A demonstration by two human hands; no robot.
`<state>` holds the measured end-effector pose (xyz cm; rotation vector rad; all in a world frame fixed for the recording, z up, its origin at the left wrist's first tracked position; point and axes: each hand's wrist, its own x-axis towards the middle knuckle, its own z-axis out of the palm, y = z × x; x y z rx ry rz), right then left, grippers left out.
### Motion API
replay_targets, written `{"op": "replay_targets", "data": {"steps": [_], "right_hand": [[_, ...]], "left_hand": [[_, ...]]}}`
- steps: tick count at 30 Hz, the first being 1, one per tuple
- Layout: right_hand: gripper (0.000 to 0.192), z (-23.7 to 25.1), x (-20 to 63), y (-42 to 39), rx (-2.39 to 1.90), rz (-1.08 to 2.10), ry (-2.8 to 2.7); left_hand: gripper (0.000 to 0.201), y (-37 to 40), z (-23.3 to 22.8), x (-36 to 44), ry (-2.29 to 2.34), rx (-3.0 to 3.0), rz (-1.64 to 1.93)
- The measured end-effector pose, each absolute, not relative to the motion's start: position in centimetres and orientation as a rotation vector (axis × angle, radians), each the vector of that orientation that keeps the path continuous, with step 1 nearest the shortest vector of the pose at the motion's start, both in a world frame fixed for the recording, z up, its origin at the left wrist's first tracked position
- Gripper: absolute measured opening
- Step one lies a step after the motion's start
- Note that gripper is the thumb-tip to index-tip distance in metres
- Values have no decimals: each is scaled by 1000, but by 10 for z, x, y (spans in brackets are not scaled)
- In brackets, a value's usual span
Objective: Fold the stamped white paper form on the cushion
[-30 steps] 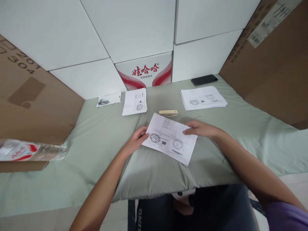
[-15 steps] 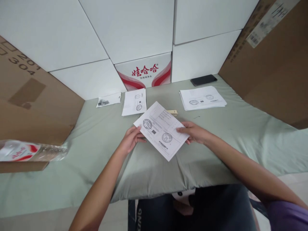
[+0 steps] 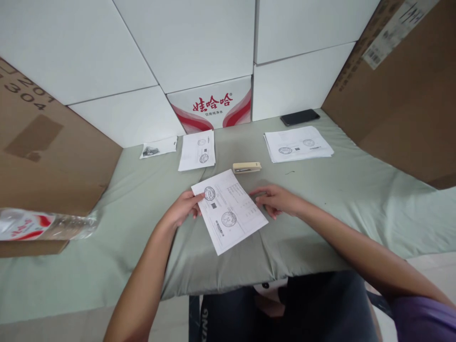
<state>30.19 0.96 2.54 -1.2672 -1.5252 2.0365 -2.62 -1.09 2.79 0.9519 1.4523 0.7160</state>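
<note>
At the bottom of the frame, the person's knees show under the edge of the green cloth (image 3: 142, 266). In the middle, a stamped sheet (image 3: 228, 211) lies turned at an angle on the cloth. The left hand (image 3: 181, 209) pinches its left edge, fingers closed on the paper. The right hand (image 3: 276, 200) rests at the right edge with fingers spread flat; whether it truly grips the sheet or only touches it, I cannot tell.

A risk, I think: the cloth is soft and wrinkled, so the sheet could crease if one hand pulls while the other presses.

Just behind the sheet lies a stapler (image 3: 247, 167). Further back, a second sheet (image 3: 197, 150) is at centre left, a paper stack (image 3: 298, 143) at the right, and a phone (image 3: 299, 117) behind the stack. A small bag (image 3: 158, 147) holds something dark. At the left edge a water bottle (image 3: 46, 224) lies on a carton (image 3: 42, 156). At the top centre a printed box (image 3: 213, 107) stands closed, so its content is hidden.
</note>
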Motion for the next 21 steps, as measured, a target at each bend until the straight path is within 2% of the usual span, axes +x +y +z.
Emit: {"op": "replay_targets", "data": {"steps": [6,12,17,21], "right_hand": [[35,25,303,10,-1325,1938,-1559],[40,22,306,16,-1360,1830,-1552],[39,21,301,14,-1295,1760,-1740],[41,31,306,13,-1223,1733,-1876]], "left_hand": [[37,-11,26,-28,1425,931,662],[39,-10,28,-25,1412,923,686],[40,-13,29,-20,1366,987,688],[45,-13,28,-17,1326,1024,858]]}}
